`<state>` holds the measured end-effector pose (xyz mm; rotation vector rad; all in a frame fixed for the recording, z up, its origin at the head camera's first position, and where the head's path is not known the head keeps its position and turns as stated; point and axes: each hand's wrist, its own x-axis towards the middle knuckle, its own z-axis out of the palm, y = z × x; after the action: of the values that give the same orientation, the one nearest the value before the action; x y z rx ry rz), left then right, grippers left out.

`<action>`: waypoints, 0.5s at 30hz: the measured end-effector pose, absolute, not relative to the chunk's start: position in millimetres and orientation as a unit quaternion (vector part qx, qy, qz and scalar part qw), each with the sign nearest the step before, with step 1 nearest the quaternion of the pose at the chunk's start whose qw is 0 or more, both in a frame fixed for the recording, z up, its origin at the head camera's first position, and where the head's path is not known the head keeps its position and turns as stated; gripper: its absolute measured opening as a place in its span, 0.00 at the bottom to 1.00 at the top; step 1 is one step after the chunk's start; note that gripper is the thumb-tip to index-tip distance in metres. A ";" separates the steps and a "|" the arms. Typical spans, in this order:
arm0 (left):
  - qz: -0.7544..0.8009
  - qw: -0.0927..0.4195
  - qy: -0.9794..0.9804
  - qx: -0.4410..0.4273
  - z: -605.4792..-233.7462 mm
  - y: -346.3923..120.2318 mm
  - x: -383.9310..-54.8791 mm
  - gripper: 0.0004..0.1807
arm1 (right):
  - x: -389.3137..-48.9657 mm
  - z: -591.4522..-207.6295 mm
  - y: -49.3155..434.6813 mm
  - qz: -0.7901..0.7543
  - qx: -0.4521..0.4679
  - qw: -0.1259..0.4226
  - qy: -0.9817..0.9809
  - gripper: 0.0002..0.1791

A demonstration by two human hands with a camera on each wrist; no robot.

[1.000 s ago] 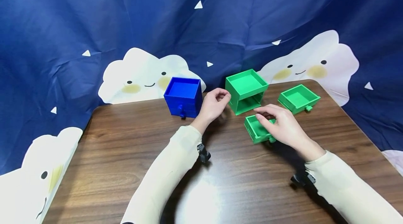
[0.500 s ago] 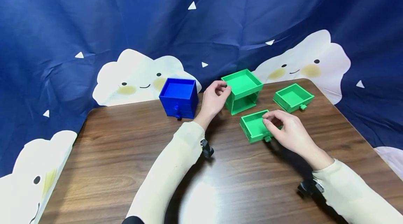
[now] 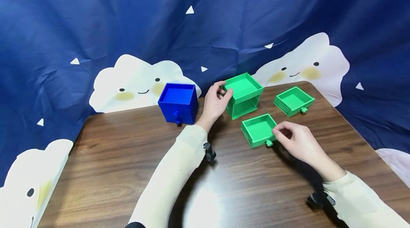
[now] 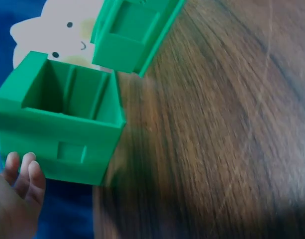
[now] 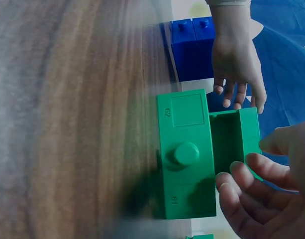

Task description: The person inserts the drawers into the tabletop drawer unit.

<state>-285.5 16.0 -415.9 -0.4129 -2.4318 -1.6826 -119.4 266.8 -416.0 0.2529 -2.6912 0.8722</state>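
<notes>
The green cabinet (image 3: 243,94), an open-fronted box with a shallow tray top, stands at the back of the table. My left hand (image 3: 216,101) is at its left side, fingers loosely bent and thumb overlapping the near corner; in the left wrist view the fingertips (image 4: 35,169) are right at the side wall. A green drawer (image 3: 259,130) with a round knob lies in front of the cabinet. At its right rim is my right hand (image 3: 301,141), fingers curved. The right wrist view shows thumb and fingers apart beside the drawer front (image 5: 184,189), with nothing held between them.
Another green drawer (image 3: 294,100) lies to the right, near the table's back edge. A blue cabinet (image 3: 177,103) with knobs stands left of my left hand. A blue cloth (image 3: 224,18) with white clouds hangs behind the wooden table (image 3: 128,160).
My left hand has come in against the green cabinet's left side. My right hand has drawn back rightward from over the near drawer to its right rim. The head view has shifted slightly.
</notes>
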 end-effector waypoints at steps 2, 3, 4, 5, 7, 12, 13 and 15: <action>-0.553 0.073 -0.819 -0.133 -417.8 15.6 -286.3 0.23 | -117.0 -417.8 267.4 0.300 0.079 0.133 -0.941 0.03; -0.548 0.071 -0.823 -0.132 -418.8 15.7 -286.7 0.23 | -115.7 -418.4 267.9 0.297 0.076 0.127 -0.943 0.03; -0.544 0.070 -0.825 -0.132 -419.6 15.8 -287.1 0.23 | -114.4 -418.9 268.1 0.294 0.074 0.121 -0.945 0.04; -0.543 0.067 -0.827 -0.132 -420.4 16.0 -287.4 0.24 | -113.3 -419.6 268.5 0.290 0.074 0.118 -0.947 0.04; -0.539 0.065 -0.829 -0.135 -421.3 16.3 -288.3 0.24 | -111.6 -420.8 269.3 0.290 0.071 0.107 -0.948 0.05; -0.538 0.058 -0.829 -0.141 -422.6 15.2 -290.8 0.27 | -110.0 -423.0 269.0 0.300 0.063 0.068 -0.949 0.08; -0.539 0.055 -0.828 -0.142 -422.9 14.7 -291.0 0.27 | -109.9 -423.5 268.8 0.304 0.060 0.059 -0.949 0.08; -0.542 0.050 -0.827 -0.142 -423.4 13.9 -291.3 0.28 | -110.0 -424.6 268.5 0.309 0.056 0.045 -0.948 0.09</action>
<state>-291.3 13.9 -423.4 -0.4334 -2.5180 -1.6516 -110.0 268.5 -424.6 0.1725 -2.8972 0.9424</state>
